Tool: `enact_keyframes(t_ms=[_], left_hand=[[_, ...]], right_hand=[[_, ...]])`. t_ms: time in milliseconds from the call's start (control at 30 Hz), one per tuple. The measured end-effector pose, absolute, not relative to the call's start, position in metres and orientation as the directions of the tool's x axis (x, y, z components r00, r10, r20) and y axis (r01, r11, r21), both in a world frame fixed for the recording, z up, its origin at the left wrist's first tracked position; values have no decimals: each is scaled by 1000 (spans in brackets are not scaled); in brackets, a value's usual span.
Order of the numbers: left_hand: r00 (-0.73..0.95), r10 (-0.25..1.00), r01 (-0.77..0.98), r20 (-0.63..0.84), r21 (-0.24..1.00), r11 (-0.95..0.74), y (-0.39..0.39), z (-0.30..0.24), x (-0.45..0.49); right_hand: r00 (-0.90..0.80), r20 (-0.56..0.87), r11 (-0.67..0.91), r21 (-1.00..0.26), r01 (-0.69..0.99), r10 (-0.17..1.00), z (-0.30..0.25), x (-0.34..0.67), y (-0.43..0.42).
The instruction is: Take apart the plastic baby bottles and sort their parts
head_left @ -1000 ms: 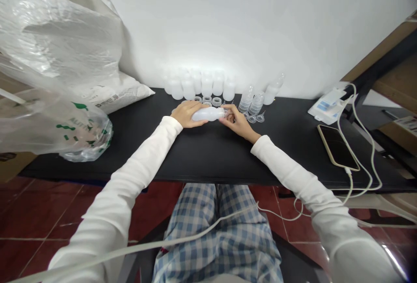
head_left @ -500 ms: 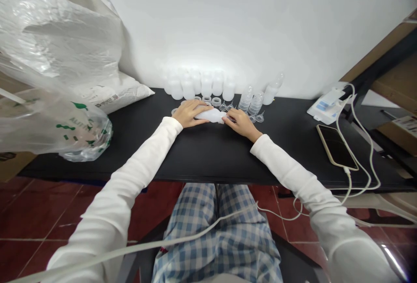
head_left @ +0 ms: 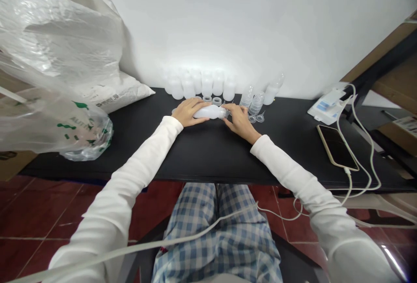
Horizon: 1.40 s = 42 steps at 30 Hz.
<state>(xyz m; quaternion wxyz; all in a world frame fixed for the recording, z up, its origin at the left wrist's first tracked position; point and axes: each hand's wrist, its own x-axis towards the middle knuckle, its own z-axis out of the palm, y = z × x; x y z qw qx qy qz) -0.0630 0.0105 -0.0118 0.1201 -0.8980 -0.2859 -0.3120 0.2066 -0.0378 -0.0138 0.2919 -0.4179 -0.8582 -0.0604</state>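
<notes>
A translucent white plastic bottle lies on its side just above the table, its neck pointing right. My left hand is closed around its base end. At the neck, a clear collar shows between bottle and fingers, and my right hand grips it with thumb and fingertips. Beyond my hands lie white rings and clear funnel-like teats, partly covered by the right hand. Stacked clear caps stand right of them, next to a bottle with a clear domed top.
Several white bottles line the wall at the back of the black table. Large plastic bags bulge over the left side. A phone on a cable and a white power strip lie right.
The bottle has turned slightly, and the clear collar at its neck now shows more plainly. My right-hand fingers have shifted around the neck; the left hand stays nearly in place.
</notes>
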Motion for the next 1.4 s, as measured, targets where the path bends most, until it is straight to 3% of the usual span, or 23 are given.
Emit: enact_keyframes(t_ms=[200,733,1000,1400], left_hand=[[640,458,587,616,-7,-810,11,-13,-62],[616,447,593,649,-8,-805,10,-13,-62],[638,406,582,654,-65,-810,9,-15,-59],[622,426,626,657,-91,-775,6,-18,-57]], right_hand=[[-478,548,659,-193,727,687,-12,211,-35],[-509,491,649,-164,743,707,-3,212,-40],[-511,508,661,-168,731,694,-7,212,-39],[-427,522,636,-328,699,738,-12,212,-36]])
